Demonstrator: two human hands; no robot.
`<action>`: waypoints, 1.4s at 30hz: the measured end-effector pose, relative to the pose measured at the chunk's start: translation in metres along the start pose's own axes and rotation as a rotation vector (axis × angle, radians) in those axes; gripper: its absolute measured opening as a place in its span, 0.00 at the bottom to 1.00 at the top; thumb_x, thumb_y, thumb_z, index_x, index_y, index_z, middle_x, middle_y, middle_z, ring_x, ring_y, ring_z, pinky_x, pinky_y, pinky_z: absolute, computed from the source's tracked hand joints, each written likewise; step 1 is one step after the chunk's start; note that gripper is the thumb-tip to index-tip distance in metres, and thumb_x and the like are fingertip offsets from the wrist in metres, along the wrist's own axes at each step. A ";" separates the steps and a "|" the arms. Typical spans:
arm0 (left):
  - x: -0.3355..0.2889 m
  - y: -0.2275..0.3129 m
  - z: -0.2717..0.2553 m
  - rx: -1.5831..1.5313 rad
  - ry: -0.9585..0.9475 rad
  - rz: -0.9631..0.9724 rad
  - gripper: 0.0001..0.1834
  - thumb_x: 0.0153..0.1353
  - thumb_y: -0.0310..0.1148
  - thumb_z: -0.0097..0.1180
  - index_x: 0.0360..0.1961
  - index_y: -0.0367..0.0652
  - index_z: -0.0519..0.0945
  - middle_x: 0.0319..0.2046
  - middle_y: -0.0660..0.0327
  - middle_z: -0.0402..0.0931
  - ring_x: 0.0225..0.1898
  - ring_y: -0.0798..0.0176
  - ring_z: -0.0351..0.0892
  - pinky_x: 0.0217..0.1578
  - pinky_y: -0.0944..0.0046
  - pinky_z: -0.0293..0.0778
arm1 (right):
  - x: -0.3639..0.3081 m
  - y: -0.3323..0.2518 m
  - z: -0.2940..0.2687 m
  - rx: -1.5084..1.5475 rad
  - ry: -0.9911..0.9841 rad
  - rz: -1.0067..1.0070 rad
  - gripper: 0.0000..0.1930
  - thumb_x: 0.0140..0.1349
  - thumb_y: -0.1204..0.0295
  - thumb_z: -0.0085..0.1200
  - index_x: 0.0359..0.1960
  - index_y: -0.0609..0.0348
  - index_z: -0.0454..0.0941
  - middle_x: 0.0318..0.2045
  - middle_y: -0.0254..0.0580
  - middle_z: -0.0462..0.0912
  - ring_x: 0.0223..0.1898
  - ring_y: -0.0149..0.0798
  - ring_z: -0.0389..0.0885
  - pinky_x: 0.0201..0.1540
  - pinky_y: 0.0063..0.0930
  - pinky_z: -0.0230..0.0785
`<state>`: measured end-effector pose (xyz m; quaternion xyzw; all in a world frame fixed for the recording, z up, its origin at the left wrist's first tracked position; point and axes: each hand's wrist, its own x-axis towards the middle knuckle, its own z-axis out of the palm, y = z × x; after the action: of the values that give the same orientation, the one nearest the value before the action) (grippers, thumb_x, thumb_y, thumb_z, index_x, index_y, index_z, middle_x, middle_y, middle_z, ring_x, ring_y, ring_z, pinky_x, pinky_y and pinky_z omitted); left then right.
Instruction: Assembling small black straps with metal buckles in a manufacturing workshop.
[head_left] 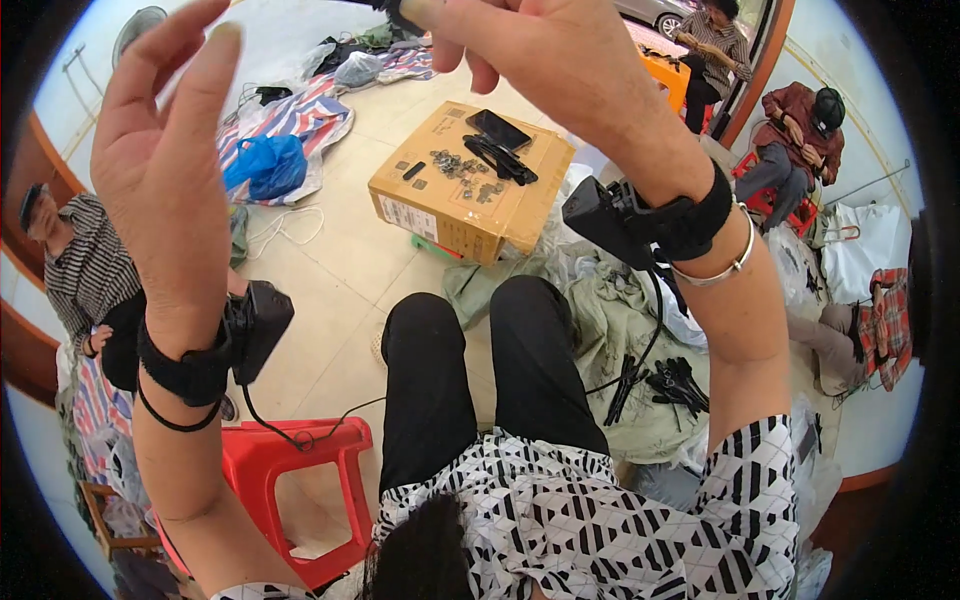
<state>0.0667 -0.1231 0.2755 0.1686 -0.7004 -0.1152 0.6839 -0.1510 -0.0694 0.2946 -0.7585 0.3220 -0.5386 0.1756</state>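
Note:
Both my arms are raised. My left hand (165, 170) is held up at the upper left, its fingers apart and holding nothing; the top edge cuts off part of them. My right hand (530, 45) reaches across the top edge. Its thumb presses a small black object (392, 14), mostly out of the picture, so its kind cannot be made out. Beyond my knees stands a cardboard box (410, 195). On its top lie small metal pieces (465, 178), long black clip-like pieces (500, 160) and a black phone (498, 130).
A red plastic stool (300, 440) stands at my left. More black clip-like pieces (680, 385) lie on a greenish sack (640, 320) at my right. Cabled black devices (262, 320) are strapped to my wrists. Several people sit or stand around; a blue bag (265, 168) lies on striped sheeting.

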 end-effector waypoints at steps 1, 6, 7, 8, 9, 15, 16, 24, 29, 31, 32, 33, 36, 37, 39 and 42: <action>0.003 0.002 0.002 0.147 -0.086 0.192 0.14 0.60 0.35 0.55 0.44 0.38 0.77 0.42 0.58 0.77 0.47 0.64 0.74 0.49 0.68 0.68 | 0.001 0.001 0.001 0.005 0.037 -0.044 0.06 0.60 0.76 0.50 0.28 0.66 0.74 0.17 0.34 0.74 0.17 0.20 0.64 0.18 0.14 0.54; 0.013 0.026 0.013 0.623 -0.282 0.640 0.13 0.55 0.30 0.60 0.43 0.46 0.80 0.42 0.60 0.77 0.46 0.65 0.73 0.49 0.68 0.65 | -0.003 -0.009 0.005 -0.239 0.030 -0.216 0.04 0.59 0.77 0.49 0.28 0.66 0.73 0.16 0.34 0.73 0.17 0.23 0.65 0.18 0.17 0.54; 0.012 0.031 0.015 0.641 -0.291 0.580 0.13 0.52 0.28 0.62 0.41 0.43 0.81 0.39 0.61 0.77 0.44 0.65 0.74 0.46 0.68 0.67 | -0.005 -0.009 0.007 -0.318 0.043 -0.297 0.04 0.59 0.78 0.49 0.28 0.65 0.73 0.16 0.34 0.72 0.17 0.24 0.65 0.18 0.18 0.54; 0.013 0.030 0.014 0.643 -0.292 0.578 0.13 0.52 0.28 0.62 0.41 0.43 0.81 0.39 0.61 0.77 0.44 0.65 0.74 0.46 0.68 0.67 | -0.005 -0.011 0.008 -0.315 0.042 -0.296 0.04 0.59 0.78 0.49 0.28 0.65 0.73 0.16 0.34 0.72 0.17 0.24 0.65 0.18 0.18 0.54; 0.016 0.028 0.015 0.633 -0.288 0.600 0.12 0.52 0.28 0.62 0.40 0.43 0.81 0.37 0.61 0.77 0.42 0.66 0.74 0.44 0.69 0.68 | -0.005 -0.014 0.007 -0.381 0.055 -0.317 0.03 0.58 0.78 0.50 0.28 0.65 0.73 0.16 0.36 0.72 0.17 0.26 0.66 0.18 0.19 0.55; 0.021 0.034 0.026 0.650 -0.325 0.654 0.09 0.53 0.26 0.61 0.36 0.41 0.80 0.30 0.63 0.76 0.34 0.69 0.74 0.36 0.72 0.69 | -0.005 -0.009 0.001 -0.465 0.132 -0.438 0.03 0.57 0.78 0.50 0.27 0.65 0.71 0.16 0.42 0.73 0.17 0.31 0.69 0.19 0.24 0.60; 0.021 0.035 0.027 0.684 -0.332 0.682 0.08 0.52 0.26 0.61 0.35 0.40 0.80 0.29 0.63 0.76 0.32 0.69 0.74 0.35 0.72 0.69 | -0.007 -0.011 0.000 -0.500 0.131 -0.463 0.03 0.57 0.78 0.50 0.27 0.64 0.71 0.16 0.43 0.73 0.17 0.32 0.70 0.20 0.25 0.61; 0.013 0.035 0.033 0.647 -0.288 0.536 0.06 0.52 0.26 0.61 0.33 0.39 0.80 0.27 0.63 0.75 0.31 0.69 0.73 0.33 0.72 0.68 | -0.001 0.006 0.001 -0.586 0.208 -0.552 0.02 0.55 0.78 0.51 0.28 0.63 0.71 0.18 0.49 0.74 0.19 0.44 0.74 0.22 0.30 0.64; 0.011 0.028 0.032 0.553 -0.342 0.439 0.06 0.52 0.26 0.61 0.33 0.38 0.80 0.27 0.64 0.75 0.31 0.71 0.73 0.33 0.73 0.68 | -0.006 0.006 0.001 -0.673 0.179 -0.500 0.02 0.55 0.78 0.51 0.28 0.63 0.71 0.18 0.50 0.73 0.19 0.47 0.75 0.22 0.32 0.65; 0.013 0.025 0.029 0.472 -0.442 0.236 0.07 0.55 0.27 0.58 0.35 0.36 0.80 0.29 0.64 0.76 0.32 0.73 0.72 0.35 0.73 0.68 | -0.005 0.006 -0.002 -0.572 0.123 -0.460 0.03 0.55 0.77 0.52 0.28 0.64 0.71 0.18 0.50 0.74 0.19 0.48 0.74 0.22 0.32 0.64; 0.014 0.024 0.028 0.469 -0.444 0.236 0.07 0.55 0.27 0.58 0.35 0.36 0.80 0.29 0.64 0.76 0.32 0.73 0.72 0.35 0.73 0.68 | -0.004 0.005 -0.004 -0.574 0.124 -0.458 0.03 0.55 0.77 0.52 0.28 0.64 0.71 0.18 0.50 0.74 0.19 0.48 0.74 0.22 0.32 0.64; 0.015 0.024 0.026 0.429 -0.498 0.144 0.08 0.57 0.28 0.56 0.36 0.35 0.79 0.31 0.64 0.76 0.34 0.74 0.72 0.36 0.74 0.68 | -0.004 0.005 -0.005 -0.538 0.070 -0.378 0.04 0.55 0.77 0.52 0.27 0.65 0.72 0.17 0.51 0.74 0.19 0.48 0.74 0.22 0.32 0.63; 0.015 0.018 0.023 0.222 -0.586 -0.073 0.10 0.60 0.28 0.52 0.40 0.34 0.78 0.33 0.65 0.77 0.36 0.76 0.72 0.39 0.75 0.67 | -0.003 -0.008 -0.005 -0.466 0.000 -0.200 0.05 0.56 0.77 0.52 0.26 0.66 0.72 0.17 0.52 0.74 0.18 0.46 0.73 0.21 0.31 0.62; 0.015 0.016 0.022 0.054 -0.615 -0.196 0.11 0.61 0.29 0.50 0.41 0.34 0.78 0.34 0.65 0.76 0.38 0.76 0.72 0.40 0.76 0.66 | -0.004 -0.010 -0.004 -0.432 -0.016 -0.103 0.05 0.56 0.76 0.52 0.26 0.66 0.72 0.16 0.53 0.74 0.17 0.44 0.72 0.21 0.31 0.62; 0.016 0.015 0.023 0.050 -0.619 -0.225 0.11 0.61 0.29 0.50 0.42 0.34 0.77 0.35 0.65 0.76 0.38 0.76 0.72 0.41 0.76 0.66 | -0.007 -0.007 -0.005 -0.477 -0.008 -0.185 0.05 0.56 0.76 0.52 0.26 0.66 0.72 0.16 0.52 0.74 0.17 0.43 0.72 0.21 0.31 0.62; 0.019 0.013 0.025 0.059 -0.624 -0.234 0.12 0.62 0.28 0.50 0.44 0.34 0.77 0.36 0.64 0.76 0.39 0.75 0.73 0.42 0.77 0.66 | -0.005 -0.006 -0.008 -0.540 -0.009 -0.206 0.05 0.56 0.76 0.51 0.26 0.66 0.72 0.16 0.51 0.74 0.16 0.42 0.72 0.21 0.31 0.62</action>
<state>0.0410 -0.1201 0.2974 0.2244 -0.8549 -0.2188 0.4134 -0.1575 -0.0607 0.2975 -0.8089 0.3743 -0.4451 -0.0866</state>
